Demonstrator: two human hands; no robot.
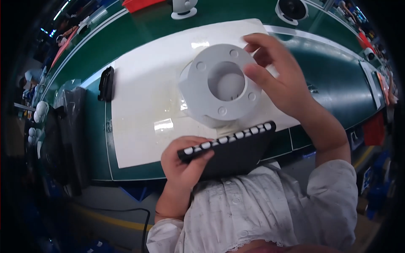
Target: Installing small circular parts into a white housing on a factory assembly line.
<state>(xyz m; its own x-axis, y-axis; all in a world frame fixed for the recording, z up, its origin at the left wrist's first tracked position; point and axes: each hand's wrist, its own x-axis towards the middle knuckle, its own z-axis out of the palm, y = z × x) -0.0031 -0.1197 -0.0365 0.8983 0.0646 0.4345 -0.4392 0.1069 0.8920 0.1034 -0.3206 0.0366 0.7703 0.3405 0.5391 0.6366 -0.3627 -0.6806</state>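
Observation:
My left hand [184, 161] grips the left end of a flat black panel [236, 154], thumb on the near side and fingers behind. A row of white rounded spots runs along the panel's raised upper edge, which slants up to the right. Beyond it on the worktable stands a white, thick-walled ring-shaped fixture [198, 95] with a round central opening and several small circles on its top face. My right hand [278, 67] is at the fixture's right rim, thumb and fingers apart, with nothing visible between them. Whether the thumb touches the rim I cannot tell.
A white sheet [143, 126] covers the middle of the green table [329, 80]. A small black part [106, 84] lies at its left edge. White rounded devices [184, 8] and a red bin [141, 4] stand at the back. Plastic-wrapped dark material [69, 122] is at the left.

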